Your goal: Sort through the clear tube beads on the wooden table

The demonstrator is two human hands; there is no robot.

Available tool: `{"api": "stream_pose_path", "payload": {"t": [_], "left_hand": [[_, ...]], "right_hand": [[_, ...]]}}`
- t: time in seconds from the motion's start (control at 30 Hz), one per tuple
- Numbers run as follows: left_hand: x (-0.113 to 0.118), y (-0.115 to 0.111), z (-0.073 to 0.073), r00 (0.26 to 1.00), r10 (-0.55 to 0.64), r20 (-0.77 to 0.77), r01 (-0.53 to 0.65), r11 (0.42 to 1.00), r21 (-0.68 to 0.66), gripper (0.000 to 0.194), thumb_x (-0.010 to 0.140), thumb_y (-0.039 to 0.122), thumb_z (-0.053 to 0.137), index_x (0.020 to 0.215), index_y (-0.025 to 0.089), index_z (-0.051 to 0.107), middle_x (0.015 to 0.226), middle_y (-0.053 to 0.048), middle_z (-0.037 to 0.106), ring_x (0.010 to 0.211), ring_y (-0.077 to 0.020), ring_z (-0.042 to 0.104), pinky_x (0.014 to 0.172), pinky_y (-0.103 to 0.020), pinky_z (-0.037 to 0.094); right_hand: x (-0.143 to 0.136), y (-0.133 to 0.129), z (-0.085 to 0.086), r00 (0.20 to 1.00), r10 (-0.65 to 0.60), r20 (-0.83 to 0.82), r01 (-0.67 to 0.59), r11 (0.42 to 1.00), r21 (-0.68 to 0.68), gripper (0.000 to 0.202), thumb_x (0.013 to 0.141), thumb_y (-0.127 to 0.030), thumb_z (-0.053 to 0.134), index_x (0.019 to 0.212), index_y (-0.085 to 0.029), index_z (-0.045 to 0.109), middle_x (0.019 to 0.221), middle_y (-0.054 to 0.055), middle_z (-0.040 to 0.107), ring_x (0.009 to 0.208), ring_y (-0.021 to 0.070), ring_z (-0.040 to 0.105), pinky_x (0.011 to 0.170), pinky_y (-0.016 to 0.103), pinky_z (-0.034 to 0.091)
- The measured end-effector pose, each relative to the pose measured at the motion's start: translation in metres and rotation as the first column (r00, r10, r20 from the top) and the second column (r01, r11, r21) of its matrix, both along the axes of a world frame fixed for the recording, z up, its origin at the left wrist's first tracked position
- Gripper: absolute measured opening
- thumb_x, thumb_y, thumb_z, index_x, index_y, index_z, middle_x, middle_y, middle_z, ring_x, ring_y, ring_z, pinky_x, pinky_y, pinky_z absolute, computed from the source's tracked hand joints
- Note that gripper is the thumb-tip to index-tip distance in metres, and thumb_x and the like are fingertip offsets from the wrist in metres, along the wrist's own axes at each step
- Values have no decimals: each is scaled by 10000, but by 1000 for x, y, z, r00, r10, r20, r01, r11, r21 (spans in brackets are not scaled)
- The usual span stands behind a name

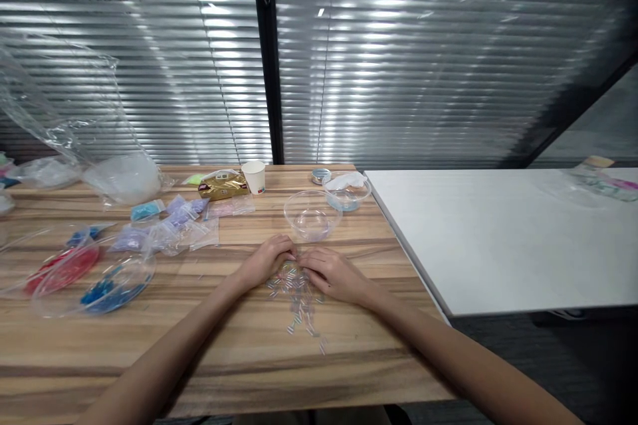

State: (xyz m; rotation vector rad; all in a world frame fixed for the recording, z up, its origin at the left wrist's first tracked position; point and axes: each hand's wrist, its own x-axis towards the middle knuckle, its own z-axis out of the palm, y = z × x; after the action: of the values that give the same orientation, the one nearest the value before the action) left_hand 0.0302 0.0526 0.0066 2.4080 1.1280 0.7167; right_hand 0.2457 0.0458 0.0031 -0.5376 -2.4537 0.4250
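My left hand (273,254) and my right hand (333,272) meet over the wooden table, fingertips bent in and almost touching. Both look closed in a pinch; whatever lies between the fingers is too small to make out. Right below them spreads a loose pile of small, clear, shiny tube-like pieces (296,292), some strewn toward the front edge. Just behind my hands stands a clear round plastic bowl (313,196) with a faint purple tint at its bottom. A second clear bowl (356,198) behind it holds something white and bluish.
Left are clear bowls with red pieces (74,265) and blue pieces (107,292), plus small purple bags (182,212). Farther back stand a gold packet (223,184), a paper cup (254,176) and a small round tin (321,176). A white table (503,239) adjoins on the right.
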Motion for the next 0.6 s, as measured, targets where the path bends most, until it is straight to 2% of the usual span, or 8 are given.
{"api": "stream_pose_path", "payload": {"t": [0.6], "left_hand": [[-3, 2, -2, 997, -42, 57, 41, 999, 15, 191, 904, 138, 441, 779, 147, 586, 775, -42, 609, 745, -155, 553, 731, -244, 433]], "right_hand": [[0, 1, 2, 1000, 9, 4, -8, 1000, -26, 236, 901, -111, 470, 1073, -158, 624, 1074, 86, 663, 1032, 192, 595, 943, 349, 470]]}}
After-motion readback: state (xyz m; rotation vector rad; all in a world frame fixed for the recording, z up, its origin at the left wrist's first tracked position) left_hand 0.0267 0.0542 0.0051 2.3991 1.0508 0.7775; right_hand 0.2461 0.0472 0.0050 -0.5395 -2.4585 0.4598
